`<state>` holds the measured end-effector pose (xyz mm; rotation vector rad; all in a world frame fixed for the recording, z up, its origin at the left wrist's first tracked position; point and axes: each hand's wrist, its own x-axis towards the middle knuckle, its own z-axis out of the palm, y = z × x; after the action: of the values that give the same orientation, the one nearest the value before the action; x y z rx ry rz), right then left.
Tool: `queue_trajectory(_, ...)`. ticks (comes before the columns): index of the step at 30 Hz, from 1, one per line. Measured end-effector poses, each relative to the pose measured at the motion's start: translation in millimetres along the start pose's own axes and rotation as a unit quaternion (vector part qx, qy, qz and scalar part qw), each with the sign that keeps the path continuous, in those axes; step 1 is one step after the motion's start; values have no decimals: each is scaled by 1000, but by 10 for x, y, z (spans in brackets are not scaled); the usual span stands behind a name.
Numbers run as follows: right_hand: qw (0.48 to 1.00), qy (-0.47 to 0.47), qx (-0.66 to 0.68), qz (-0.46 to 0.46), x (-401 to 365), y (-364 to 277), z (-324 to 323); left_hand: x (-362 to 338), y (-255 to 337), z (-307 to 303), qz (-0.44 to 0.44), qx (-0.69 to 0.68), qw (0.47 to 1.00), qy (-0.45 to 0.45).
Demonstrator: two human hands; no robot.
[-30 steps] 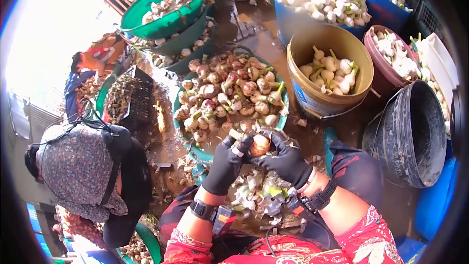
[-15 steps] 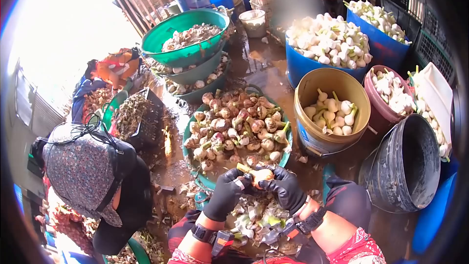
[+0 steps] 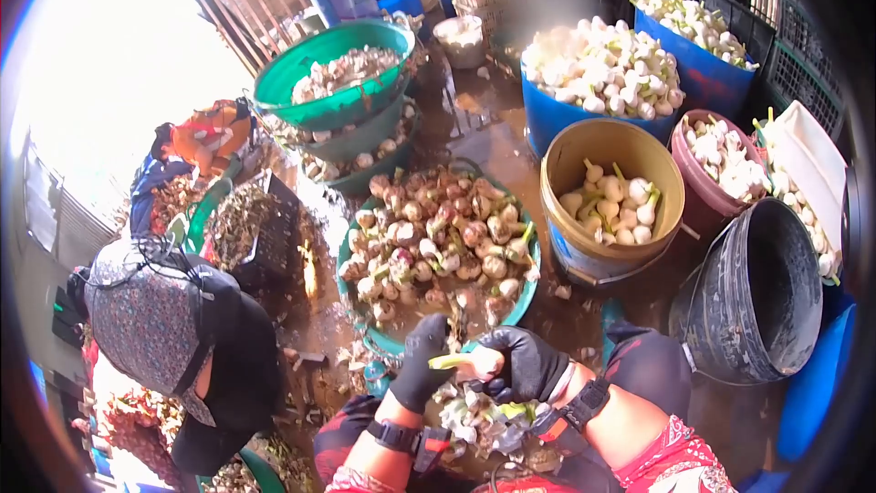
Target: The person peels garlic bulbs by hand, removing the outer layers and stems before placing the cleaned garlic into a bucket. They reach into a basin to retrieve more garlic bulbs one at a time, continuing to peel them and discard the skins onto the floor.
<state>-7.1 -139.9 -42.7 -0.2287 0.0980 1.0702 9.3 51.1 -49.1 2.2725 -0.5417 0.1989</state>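
My right hand (image 3: 525, 363), in a black glove, is closed around a garlic bulb (image 3: 482, 364). The bulb is pale and pinkish, with its green-white stem pointing left. Beside the stem, my gloved left hand (image 3: 425, 361) is closed with its fingers raised; a brownish strip of garlic skin (image 3: 453, 336) shows at its fingertips. Just beyond both hands stands a green tub (image 3: 531, 297) full of unpeeled garlic bulbs (image 3: 438, 237) with dirty, reddish skins. Below the hands, between my knees, lies a pile of loose peelings (image 3: 493, 420).
A beige bucket (image 3: 561, 173) holding white bulbs stands right of the tub, by a tilted black bucket (image 3: 721, 310). Blue drums (image 3: 547, 119) heaped with garlic stand behind. Stacked green basins (image 3: 274, 100) are back left. A person in a patterned cap (image 3: 151, 329) sits close on my left.
The bulb has turned from brownish to paler as skin came off. My left hand has moved slightly left and its fingers have lifted away from the bulb. The view has shifted slightly.
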Motion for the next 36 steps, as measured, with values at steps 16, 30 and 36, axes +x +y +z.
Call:
queue_trajectory(16, 893, 166, -303, -288, -60, -36, -217, 62, 378, -60, -255, -467, 844, -67)
queue_trajectory(30, 994, 99, -42, -1, -99, -25, 84, -23, 312, -66, -71, -252, 965, -16)
queue_trajectory(36, 977, 24, -102, -188, -21, -152, -89, -75, 306, -253, -308, -485, 811, -109)
